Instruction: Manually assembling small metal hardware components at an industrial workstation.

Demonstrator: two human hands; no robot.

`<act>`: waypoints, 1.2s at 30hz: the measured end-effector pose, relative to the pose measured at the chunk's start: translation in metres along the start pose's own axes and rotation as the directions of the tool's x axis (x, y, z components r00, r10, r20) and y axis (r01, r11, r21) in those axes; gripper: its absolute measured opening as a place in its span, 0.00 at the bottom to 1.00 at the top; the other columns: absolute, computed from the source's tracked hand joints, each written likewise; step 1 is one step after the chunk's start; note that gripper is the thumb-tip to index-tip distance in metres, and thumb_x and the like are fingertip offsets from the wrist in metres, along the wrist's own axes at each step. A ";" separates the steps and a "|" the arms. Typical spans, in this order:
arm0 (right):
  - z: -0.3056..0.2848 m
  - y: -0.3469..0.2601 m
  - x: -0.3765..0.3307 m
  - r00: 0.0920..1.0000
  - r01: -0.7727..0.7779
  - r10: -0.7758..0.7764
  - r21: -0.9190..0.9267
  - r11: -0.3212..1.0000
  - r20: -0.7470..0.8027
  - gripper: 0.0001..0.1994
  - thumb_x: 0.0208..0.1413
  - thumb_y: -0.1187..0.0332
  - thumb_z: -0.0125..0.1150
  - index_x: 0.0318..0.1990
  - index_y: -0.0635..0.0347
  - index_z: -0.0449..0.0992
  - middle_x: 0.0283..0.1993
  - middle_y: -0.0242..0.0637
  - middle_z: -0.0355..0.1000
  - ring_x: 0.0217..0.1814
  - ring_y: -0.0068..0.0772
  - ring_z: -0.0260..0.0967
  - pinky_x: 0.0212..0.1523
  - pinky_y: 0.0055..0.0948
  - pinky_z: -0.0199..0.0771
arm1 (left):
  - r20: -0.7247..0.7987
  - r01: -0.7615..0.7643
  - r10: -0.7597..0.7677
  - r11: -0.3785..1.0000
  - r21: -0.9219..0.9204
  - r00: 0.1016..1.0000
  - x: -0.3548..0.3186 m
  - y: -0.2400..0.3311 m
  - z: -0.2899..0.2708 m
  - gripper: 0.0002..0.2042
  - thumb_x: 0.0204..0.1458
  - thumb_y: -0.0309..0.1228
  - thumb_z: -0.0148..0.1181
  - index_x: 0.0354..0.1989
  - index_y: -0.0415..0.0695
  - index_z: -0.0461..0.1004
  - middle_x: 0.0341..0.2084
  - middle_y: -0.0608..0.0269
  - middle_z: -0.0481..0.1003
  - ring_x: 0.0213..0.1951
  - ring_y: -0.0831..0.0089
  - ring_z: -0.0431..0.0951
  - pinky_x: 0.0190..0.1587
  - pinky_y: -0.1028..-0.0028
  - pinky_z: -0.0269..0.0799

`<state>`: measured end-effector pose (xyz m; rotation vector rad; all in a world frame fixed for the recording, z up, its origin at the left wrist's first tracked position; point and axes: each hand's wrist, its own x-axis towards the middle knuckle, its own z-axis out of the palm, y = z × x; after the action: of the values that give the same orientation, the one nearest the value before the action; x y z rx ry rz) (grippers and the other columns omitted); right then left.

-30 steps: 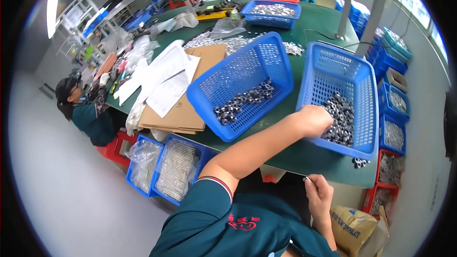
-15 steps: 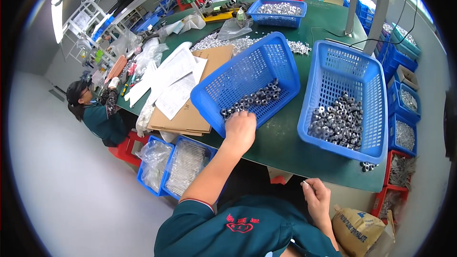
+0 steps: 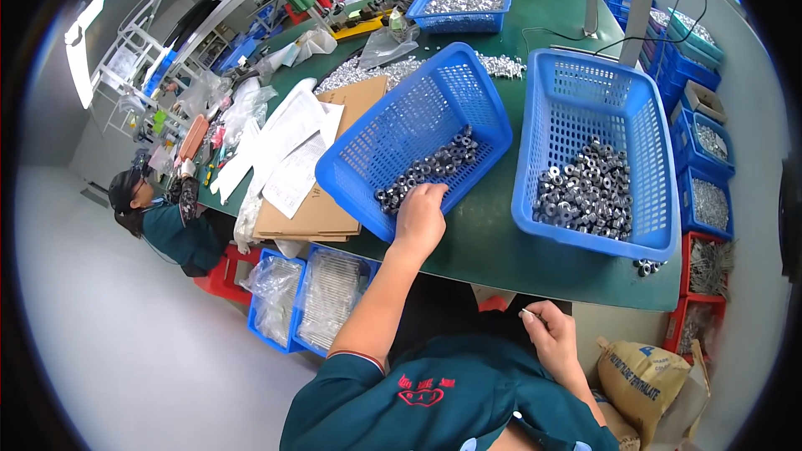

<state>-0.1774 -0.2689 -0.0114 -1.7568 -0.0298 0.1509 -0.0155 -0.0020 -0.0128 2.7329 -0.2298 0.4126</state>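
A blue perforated basket [image 3: 351, 169] stands at an angle on the green table, with shiny metal ring-like parts [image 3: 447, 159] gathered along its near side. My left hand [image 3: 420, 215] reaches over the near rim, its fingers curled at the edge of these parts. What those fingertips hold, if anything, is hidden. Low in front of my body, off the table's front edge, my right hand [image 3: 553, 336] is closed. Between its thumb and finger shows the tip of a small white piece [image 3: 526, 313]. A second blue basket [image 3: 522, 138] to the right holds a larger heap of similar metal parts [image 3: 589, 192].
Papers [image 3: 292, 167] and flat cardboard [image 3: 313, 215] lie left of the baskets. Loose silvery pieces [image 3: 501, 65] and a filled blue basket [image 3: 459, 23] are behind. A few parts [image 3: 647, 267] sit by the right basket. A co-worker [image 3: 171, 225] sits far left; a table post [image 3: 639, 4] rises behind.
The whole view has shifted slightly. Relative to the angled basket, my left hand has drawn right and a little back from the parts. My right hand keeps its pinch.
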 end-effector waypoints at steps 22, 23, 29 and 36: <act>0.003 -0.001 0.001 0.999 0.044 -0.043 -0.020 0.999 0.020 0.05 0.58 0.71 0.62 0.38 0.64 0.77 0.22 0.38 0.70 0.22 0.24 0.65 0.26 0.25 0.66 | -0.246 0.242 -0.174 0.928 0.283 0.954 0.036 -0.006 0.016 0.08 0.43 0.30 0.69 0.31 0.43 0.78 0.34 0.58 0.75 0.45 0.58 0.72 0.50 0.61 0.68; 0.003 -0.001 0.000 0.999 0.050 -0.049 -0.023 0.999 0.017 0.05 0.58 0.71 0.62 0.38 0.64 0.78 0.22 0.38 0.71 0.22 0.25 0.65 0.26 0.25 0.66 | -0.245 0.240 -0.172 0.928 0.283 0.954 0.035 -0.007 0.018 0.08 0.43 0.30 0.69 0.31 0.43 0.78 0.34 0.58 0.75 0.45 0.58 0.72 0.50 0.61 0.68; 0.001 -0.002 0.001 1.000 0.023 -0.022 -0.024 0.999 0.016 0.06 0.59 0.71 0.62 0.38 0.65 0.78 0.22 0.38 0.71 0.22 0.25 0.66 0.26 0.25 0.67 | -0.294 0.023 -0.165 0.901 -0.433 0.941 0.014 0.004 0.008 0.08 0.47 0.20 0.62 0.36 0.40 0.74 0.35 0.60 0.77 0.38 0.64 0.76 0.44 0.67 0.71; 0.008 -0.007 0.004 0.998 0.057 -0.055 -0.043 0.997 0.041 0.06 0.58 0.71 0.62 0.38 0.65 0.77 0.25 0.40 0.73 0.22 0.29 0.69 0.27 0.27 0.69 | 0.124 0.120 -0.133 -0.040 -0.992 0.983 -0.038 0.046 -0.020 0.09 0.53 0.16 0.54 0.42 0.37 0.71 0.39 0.55 0.77 0.41 0.70 0.79 0.42 0.72 0.77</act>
<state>-0.1739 -0.2597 -0.0060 -1.7949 -0.1117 0.1449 -0.0661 -0.0330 0.0080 1.1591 -0.1524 0.0656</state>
